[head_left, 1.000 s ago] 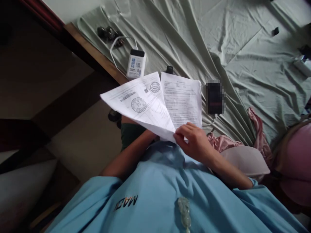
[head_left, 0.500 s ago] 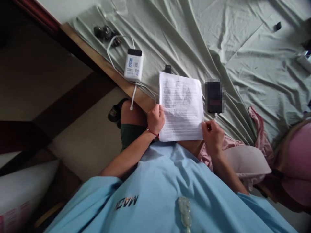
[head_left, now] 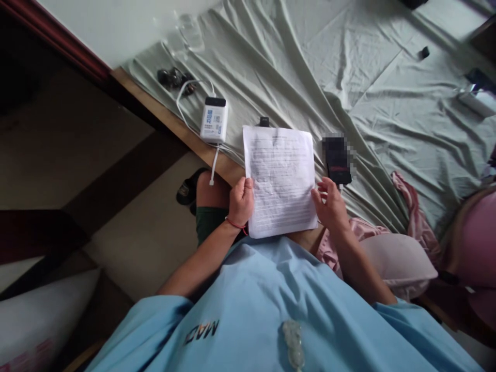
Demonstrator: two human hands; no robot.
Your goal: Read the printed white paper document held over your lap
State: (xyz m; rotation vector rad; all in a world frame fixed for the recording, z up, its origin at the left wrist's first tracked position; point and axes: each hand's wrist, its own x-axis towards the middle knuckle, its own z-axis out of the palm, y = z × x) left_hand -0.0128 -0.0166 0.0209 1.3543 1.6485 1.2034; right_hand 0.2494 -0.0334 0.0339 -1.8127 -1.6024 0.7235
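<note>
left hand [head_left: 241, 199] curled closed on the paper sheet [head_left: 279, 178], gripping its 8 o'clock edge. right hand [head_left: 330, 204] at 4 o'clock edge, fingers loosely spread, touching; firm hold unclear.

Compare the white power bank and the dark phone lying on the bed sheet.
The power bank is white with a blue printed label; the phone is dark. The power bank lies left of the held paper, near the bed's edge; the phone lies right of it, close to the right hand. Both rest flat on the green sheet, each with a white cable attached.
</note>
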